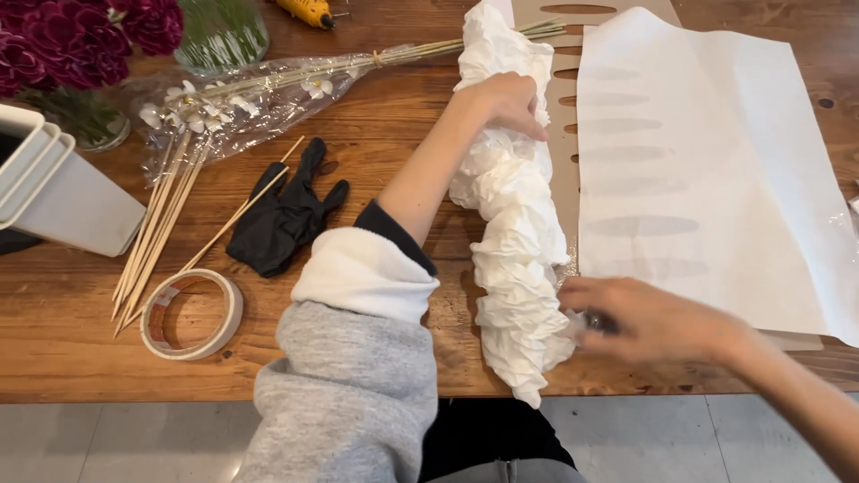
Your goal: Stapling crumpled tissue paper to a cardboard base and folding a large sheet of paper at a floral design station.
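A long roll of crumpled white paper (514, 224) lies lengthwise on the wooden table (72, 358). My left hand (506, 100) grips its upper part, fingers curled around the folds. My right hand (640, 317) is blurred, at the roll's lower right side, fingers closed on a small dark thing next to the paper. A flat white sheet (707, 161) lies to the right over a brown cut-out card (564, 161).
A black glove (282, 219), a roll of tape (192, 313) and several wooden skewers (157, 237) lie at left. White flowers in clear wrap (242, 98), dark red flowers (80, 40), a glass vase (224, 36) and white stacked containers (49, 188) stand behind.
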